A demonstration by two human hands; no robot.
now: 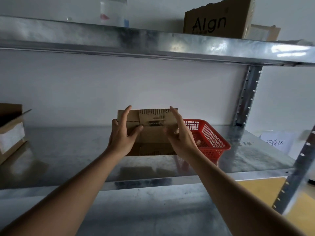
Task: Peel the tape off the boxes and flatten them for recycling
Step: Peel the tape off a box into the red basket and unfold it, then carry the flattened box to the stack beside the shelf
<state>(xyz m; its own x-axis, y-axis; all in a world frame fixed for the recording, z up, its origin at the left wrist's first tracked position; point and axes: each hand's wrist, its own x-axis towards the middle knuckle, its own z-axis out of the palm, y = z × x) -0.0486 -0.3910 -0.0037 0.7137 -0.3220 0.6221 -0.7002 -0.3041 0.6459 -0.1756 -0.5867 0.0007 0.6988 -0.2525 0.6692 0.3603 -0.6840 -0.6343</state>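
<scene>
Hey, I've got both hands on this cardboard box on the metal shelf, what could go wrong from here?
The red basket sits right against the box on its right, so flattening or turning the box may knock it along the shelf. Your right hand looks loose, fingers spread, so the box might slip if the left hand lets go.

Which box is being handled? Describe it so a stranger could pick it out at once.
On the middle metal shelf, look just left of the red mesh basket. The small cardboard box there stands between the left hand and right hand. Unlike the other boxes, it has a torn, ribbed strip on top.
</scene>
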